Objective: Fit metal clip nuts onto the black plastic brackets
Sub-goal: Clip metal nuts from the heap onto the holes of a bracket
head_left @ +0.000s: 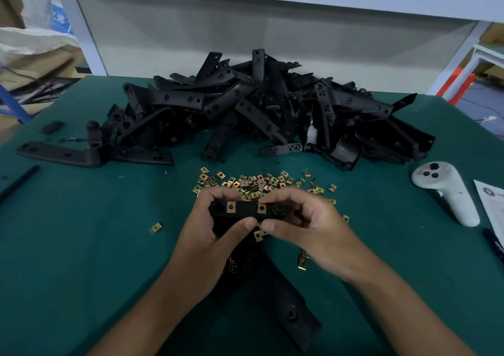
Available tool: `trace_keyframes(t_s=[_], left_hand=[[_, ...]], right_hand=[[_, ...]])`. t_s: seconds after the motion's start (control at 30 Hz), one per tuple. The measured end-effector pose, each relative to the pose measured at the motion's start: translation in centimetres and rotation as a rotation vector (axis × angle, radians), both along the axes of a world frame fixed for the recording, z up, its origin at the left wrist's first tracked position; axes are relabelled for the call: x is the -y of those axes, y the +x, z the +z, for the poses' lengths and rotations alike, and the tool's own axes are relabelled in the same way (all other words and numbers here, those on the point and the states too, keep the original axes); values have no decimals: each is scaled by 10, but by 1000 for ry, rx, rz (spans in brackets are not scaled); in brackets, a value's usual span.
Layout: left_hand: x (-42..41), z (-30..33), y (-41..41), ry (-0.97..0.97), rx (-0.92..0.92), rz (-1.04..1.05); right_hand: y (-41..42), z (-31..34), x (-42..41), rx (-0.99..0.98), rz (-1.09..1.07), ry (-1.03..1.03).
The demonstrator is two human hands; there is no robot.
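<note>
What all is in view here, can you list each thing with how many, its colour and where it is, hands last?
table: one, green top, fills the foreground.
bracket pile: many, black, heaped at the table's far middle.
held bracket: one, black, in both hands at centre, with two clip nuts already on it.
loose bracket: one, black, flat on the table at left.
clip nuts: many, brass-coloured, scattered just beyond the hands; one apart at left.
controller: one, white, on the table at right.
paper: one sheet, white, at the right edge.
rod: one, black, at the left edge.
left hand: grips the held bracket.
right hand: grips the held bracket's right end.
</note>
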State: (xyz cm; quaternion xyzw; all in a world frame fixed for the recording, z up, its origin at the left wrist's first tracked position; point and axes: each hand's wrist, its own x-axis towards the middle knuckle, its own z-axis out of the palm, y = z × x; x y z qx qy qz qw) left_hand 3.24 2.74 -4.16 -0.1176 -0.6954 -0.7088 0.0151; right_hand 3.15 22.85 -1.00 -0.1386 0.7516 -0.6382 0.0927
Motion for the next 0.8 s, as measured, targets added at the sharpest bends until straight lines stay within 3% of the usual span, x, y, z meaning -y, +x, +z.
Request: trace_keyframes(t_s=[0.13,0.27,0.5,0.73,0.8], left_hand=[[1,4,5,-61,-92,-11],[-12,13,19,-159,-152,-24],[-97,54,66,-320,-454,-249],[-232,73,179,-74,-551,-514],[-264,65,210,-251,-608,-620]], right_hand=[[7,9,-10,-97,-138,69],[45,18,-35,-292,-239,287],[157,57,-102,-454,-537,498],[318,86,-183,-410,-979,686],[358,80,-205,-322,-1079,817]])
